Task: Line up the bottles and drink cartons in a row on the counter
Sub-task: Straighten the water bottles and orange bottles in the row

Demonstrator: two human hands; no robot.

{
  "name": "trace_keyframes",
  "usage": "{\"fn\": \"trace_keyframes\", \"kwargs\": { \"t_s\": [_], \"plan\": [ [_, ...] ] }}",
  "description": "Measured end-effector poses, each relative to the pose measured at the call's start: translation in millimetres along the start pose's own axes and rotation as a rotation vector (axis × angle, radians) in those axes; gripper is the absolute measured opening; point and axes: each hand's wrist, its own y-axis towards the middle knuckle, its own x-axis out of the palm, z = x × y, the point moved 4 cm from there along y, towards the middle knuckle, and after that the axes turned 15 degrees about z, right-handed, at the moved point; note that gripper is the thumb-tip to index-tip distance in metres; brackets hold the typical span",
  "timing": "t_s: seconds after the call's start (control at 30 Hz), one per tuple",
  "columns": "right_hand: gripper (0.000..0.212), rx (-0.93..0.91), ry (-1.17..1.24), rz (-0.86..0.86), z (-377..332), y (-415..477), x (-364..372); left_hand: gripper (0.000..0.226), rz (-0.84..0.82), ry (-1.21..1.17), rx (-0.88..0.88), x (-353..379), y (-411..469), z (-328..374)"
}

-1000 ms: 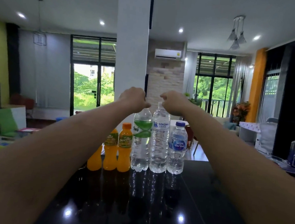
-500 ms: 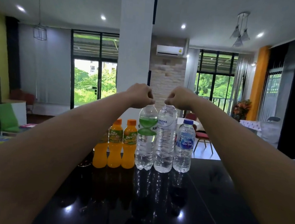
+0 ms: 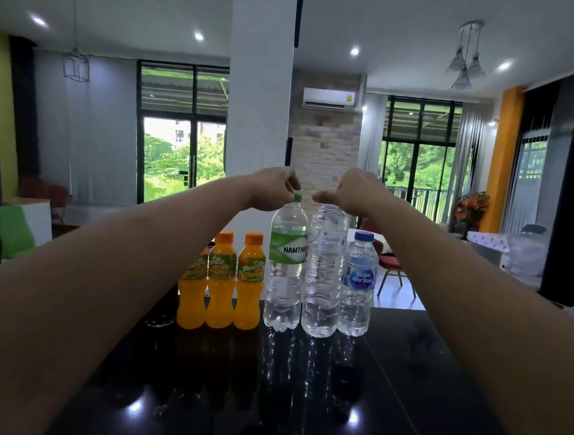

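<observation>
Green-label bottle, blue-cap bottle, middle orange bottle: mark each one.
Green-label bottle (image 3: 288,250): head view, on its green label.
Blue-cap bottle (image 3: 364,236): head view, on its blue cap.
Middle orange bottle (image 3: 220,301): head view, on its lower body.

**Fig.** Wide-angle head view of a daylit interior, moderately bright.

- **Main light:** left window (image 3: 180,161) & right window (image 3: 420,166) at rear. Both are overexposed, w/ washed-out greenery.
- **Secondary light:** recessed ceiling spots (image 3: 198,36), each blooming into a soft halo.
- **Glare:** the glossy black tabletop (image 3: 403,381) mirrors the spots as small white glare pts and carries faint vertical bottle reflections. No hard cast shadows.
- **Backlight:** it passes thru the green-label bottle (image 3: 284,285) & tall clear bottle (image 3: 323,282), giving bright refractive streaks.
- **Focus:** left hand (image 3: 274,190) & right hand (image 3: 352,195) are mildly soft vs. the crisp labels. The glass pendant cluster (image 3: 466,59) is blurred.
- **Distortion:** ceiling lines bow near the edges, and the forearms stretch large at the lower corners.
</observation>
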Motion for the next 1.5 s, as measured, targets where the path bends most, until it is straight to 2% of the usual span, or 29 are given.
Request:
{"fn": "trace_keyframes", "kwargs": {
  "t_s": [0.1, 0.2, 0.37, 0.97, 1.5],
  "plan": [
    [0.045, 0.026, 0.086, -0.073, -0.6, 1.5, -3.5, 0.045, 0.05, 0.027, -0.015, 1.3, 0.6, -2.4],
    [0.039, 0.037, 0.154, -0.139, -2.2, -0.7, -5.0, 0.042, 0.121, 0.107, 0.008, -1.3, 3.2, -2.5],
    [0.047, 0.004, 0.083, -0.014, -0.6, 3.9, -0.3, 0.033, 0.097, 0.114, 0.041, -1.6, 3.9, 3.3],
    [0.053, -0.035, -0.094, 0.182, -8.7, 7.9, 6.8, 0.028, 0.083, -0.057, 0.003, -0.5, -7.3, -2.3],
    [0.056, -0.023, -0.043, 0.29, -7.3, 1.8, 8.2, 0.026, 0.141, -0.057, 0.031, 2.8, -7.6, -7.0]
  ]
}}
